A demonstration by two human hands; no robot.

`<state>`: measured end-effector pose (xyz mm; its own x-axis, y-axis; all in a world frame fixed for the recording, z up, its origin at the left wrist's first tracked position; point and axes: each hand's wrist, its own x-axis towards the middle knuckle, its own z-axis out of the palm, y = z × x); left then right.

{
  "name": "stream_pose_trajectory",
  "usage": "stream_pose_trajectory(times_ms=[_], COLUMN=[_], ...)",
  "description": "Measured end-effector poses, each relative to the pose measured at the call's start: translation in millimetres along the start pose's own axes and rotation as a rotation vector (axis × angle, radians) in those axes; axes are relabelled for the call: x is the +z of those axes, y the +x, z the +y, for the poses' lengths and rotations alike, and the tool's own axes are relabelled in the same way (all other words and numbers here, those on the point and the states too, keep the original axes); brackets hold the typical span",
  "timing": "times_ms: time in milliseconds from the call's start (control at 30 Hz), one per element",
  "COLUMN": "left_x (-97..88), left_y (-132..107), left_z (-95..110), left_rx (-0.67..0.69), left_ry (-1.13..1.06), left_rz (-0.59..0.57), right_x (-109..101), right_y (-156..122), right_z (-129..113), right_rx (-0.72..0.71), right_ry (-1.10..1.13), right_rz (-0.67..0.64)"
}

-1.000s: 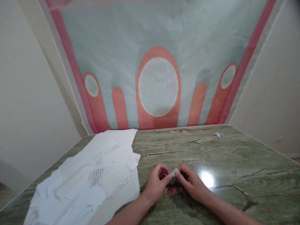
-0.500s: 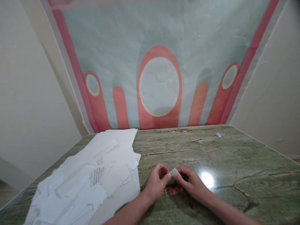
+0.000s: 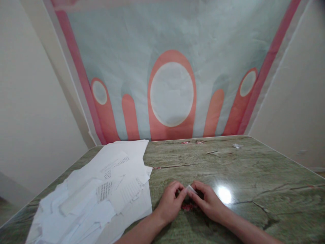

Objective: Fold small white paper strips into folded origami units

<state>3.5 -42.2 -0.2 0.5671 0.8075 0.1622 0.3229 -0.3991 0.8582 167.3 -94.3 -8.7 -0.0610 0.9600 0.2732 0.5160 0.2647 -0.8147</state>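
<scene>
A small folded piece of white paper (image 3: 191, 189) is pinched between my two hands, a little above the table. My left hand (image 3: 172, 200) has its thumb and forefinger closed on the paper's left corner. On the other side, my right hand (image 3: 207, 200) grips the right part between thumb and curled fingers. Both sets of fingertips nearly meet, and they hide much of the paper. Left of my hands lies a spread heap of loose white sheets (image 3: 83, 200), some with printed text.
The wood-grain table (image 3: 254, 169) has dark crack patterns, reddish patches and a bright light reflection. A small crumpled whitish scrap (image 3: 237, 146) lies near the far right edge. Behind the table hangs a grey-green backdrop (image 3: 132, 51) with coral shapes.
My left hand has shifted slightly right, bringing its fingertips closer to my right hand. Less of the small paper shows between them. The heap of sheets stays put.
</scene>
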Motion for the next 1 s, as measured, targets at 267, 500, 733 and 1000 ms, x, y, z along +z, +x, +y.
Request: stream_pose_trajectory(times_ms=[267, 500, 733, 1000], left_x=[2.9, 3.5, 1.0, 0.4], left_y=[0, 0, 1, 5], left_z=[-2, -5, -5, -8], left_rx=[0.072, 0.089, 0.025, -0.1], left_ry=[0.106, 0.106, 0.06, -0.138], left_rz=[0.074, 0.085, 0.102, 0.083], right_x=[1, 4, 2, -3], right_y=[3, 5, 5, 7], right_z=[3, 10, 12, 8], right_rx=[0.035, 0.12, 0.091, 0.093], right_ry=[0.112, 0.097, 0.088, 0.173], right_rz=[-0.021, 0.015, 0.043, -0.006])
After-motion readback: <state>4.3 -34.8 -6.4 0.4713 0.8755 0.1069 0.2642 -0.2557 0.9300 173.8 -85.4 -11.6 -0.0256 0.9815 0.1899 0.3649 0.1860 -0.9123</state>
